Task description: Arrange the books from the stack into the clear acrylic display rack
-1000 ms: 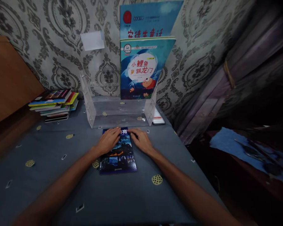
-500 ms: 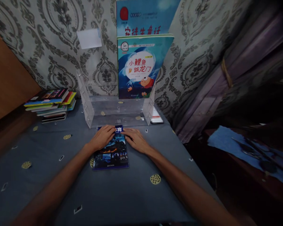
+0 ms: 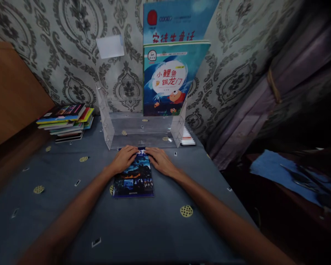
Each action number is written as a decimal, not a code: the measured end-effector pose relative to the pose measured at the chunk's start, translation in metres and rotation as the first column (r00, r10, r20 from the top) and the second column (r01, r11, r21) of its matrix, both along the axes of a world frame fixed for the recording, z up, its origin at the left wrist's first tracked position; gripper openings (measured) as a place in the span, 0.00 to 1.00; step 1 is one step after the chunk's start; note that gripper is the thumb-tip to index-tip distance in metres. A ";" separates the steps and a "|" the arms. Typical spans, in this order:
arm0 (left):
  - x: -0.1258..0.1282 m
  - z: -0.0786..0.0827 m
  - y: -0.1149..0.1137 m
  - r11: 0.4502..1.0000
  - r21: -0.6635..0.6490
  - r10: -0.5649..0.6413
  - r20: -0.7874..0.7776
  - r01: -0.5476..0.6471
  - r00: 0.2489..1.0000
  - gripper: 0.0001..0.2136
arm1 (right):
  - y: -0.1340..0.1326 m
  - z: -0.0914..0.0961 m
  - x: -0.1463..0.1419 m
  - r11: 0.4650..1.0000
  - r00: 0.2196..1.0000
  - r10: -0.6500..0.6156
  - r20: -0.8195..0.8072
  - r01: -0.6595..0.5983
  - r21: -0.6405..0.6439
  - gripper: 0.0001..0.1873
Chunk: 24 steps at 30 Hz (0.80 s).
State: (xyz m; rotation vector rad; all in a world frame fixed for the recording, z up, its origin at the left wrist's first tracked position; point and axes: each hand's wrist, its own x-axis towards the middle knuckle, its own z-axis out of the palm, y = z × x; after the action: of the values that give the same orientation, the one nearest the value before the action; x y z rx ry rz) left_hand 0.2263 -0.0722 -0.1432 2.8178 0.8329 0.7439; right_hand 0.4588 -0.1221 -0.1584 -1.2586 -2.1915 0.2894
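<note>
A dark blue book (image 3: 134,180) with photos on its cover lies flat on the cloth-covered table (image 3: 143,232). My left hand (image 3: 124,158) rests on its upper left part, palm down, fingers stretched toward the title. From the other side, my right hand (image 3: 161,161) lays its fingertips on the upper right corner, partly covering the title. Neither hand is wrapped around the book. Just beyond the hands stands a clear acrylic display rack (image 3: 140,140). A picture book with a carp cover (image 3: 165,88) stands in the rack, in front of a taller blue book (image 3: 179,22).
Left of the rack is a stack of books (image 3: 66,123). A small white card (image 3: 110,47) is at the rack's upper left. A blurred white item (image 3: 187,137) sits by its right side. Farther right, dark tools lie on a blue cloth (image 3: 273,165), below a tied curtain (image 3: 253,92).
The whole view has shifted slightly, so things appear farther right. My right-hand fingers now cover more of the book's title. The book still lies flat under both hands.
</note>
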 end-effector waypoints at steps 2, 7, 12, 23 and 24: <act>-0.001 0.000 0.002 1.000 -0.016 -0.006 0.019 0.006 1.000 0.11 | 0.002 -0.003 0.000 1.000 1.000 -0.003 -0.014 0.003 0.003 0.19; -0.001 0.000 0.002 1.000 0.008 0.015 -0.026 -0.015 1.000 0.12 | 0.002 -0.007 0.002 1.000 1.000 0.009 -0.027 -0.008 0.031 0.19; 0.006 0.003 -0.006 0.998 0.061 0.037 -0.121 -0.029 0.992 0.14 | 0.003 -0.009 0.003 1.000 0.999 0.015 -0.052 -0.013 0.023 0.19; 0.016 0.005 -0.023 0.994 0.014 -0.103 -0.119 0.105 0.988 0.15 | 0.008 -0.012 0.006 0.999 0.991 0.030 -0.130 -0.031 -0.011 0.21; 0.016 0.006 -0.023 0.994 0.022 -0.106 -0.123 0.109 0.987 0.15 | 0.008 -0.012 0.006 0.999 0.992 0.032 -0.125 -0.034 -0.015 0.21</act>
State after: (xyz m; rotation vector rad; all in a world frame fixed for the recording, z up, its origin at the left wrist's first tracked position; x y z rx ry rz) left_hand 0.2419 -0.0948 -0.1375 2.9310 0.6850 0.5786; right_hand 0.4653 -0.1144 -0.1703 -1.1822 -2.1092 0.3905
